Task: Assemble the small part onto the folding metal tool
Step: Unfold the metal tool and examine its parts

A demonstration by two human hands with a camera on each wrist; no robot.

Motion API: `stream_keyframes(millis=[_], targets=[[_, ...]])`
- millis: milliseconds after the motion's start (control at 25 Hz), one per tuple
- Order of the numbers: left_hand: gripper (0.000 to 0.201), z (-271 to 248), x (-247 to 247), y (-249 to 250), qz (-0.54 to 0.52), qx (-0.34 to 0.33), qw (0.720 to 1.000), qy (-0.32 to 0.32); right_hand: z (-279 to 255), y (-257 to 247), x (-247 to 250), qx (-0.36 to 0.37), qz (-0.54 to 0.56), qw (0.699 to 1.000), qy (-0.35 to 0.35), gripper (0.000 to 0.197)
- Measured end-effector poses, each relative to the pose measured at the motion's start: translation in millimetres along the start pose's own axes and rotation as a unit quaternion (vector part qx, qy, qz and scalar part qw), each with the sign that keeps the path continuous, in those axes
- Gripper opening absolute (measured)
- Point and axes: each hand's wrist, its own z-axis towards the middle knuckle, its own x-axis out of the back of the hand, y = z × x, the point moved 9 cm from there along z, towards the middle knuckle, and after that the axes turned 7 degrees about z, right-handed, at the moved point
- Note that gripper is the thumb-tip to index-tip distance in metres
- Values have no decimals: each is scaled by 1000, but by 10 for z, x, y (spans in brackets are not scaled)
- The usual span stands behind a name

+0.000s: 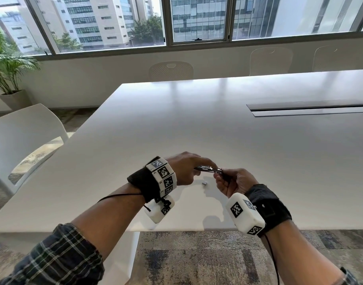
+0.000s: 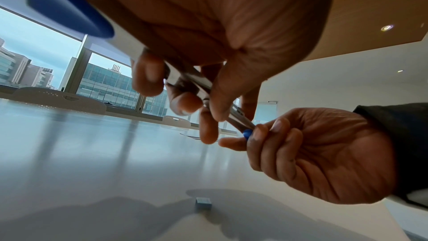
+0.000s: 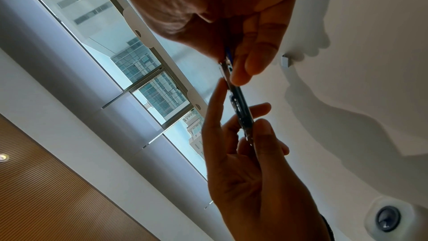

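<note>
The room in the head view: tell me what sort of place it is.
Probably an office meeting room: a long white table with a recessed cable slot, white chairs along its far side, and wide windows facing office towers.

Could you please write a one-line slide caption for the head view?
Both hands, left hand and right hand, hold the folding metal tool above the small part on the white table.

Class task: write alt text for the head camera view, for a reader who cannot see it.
Two hands hold a folding metal tool above a white table: the left hand grips one end, the right hand the other. A small metal block lies on the table beneath them.
</note>
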Motion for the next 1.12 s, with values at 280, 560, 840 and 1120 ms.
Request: stream_keyframes(millis=[280, 560, 840, 1120], targets=[[70, -19, -73, 61, 8, -12, 999, -33, -45, 19, -47, -17, -10, 1000, -14, 25], [52, 3, -51, 90, -9, -12, 1000, -20, -65, 54, -70, -22, 5, 999, -24, 22], [52, 23, -39, 46, -41, -3, 999, 4, -89, 2, -69, -9, 22, 999, -30, 22], [24, 58, -62, 86, -12, -3, 1000, -10, -97, 131, -141, -34, 15, 998, -57, 21]])
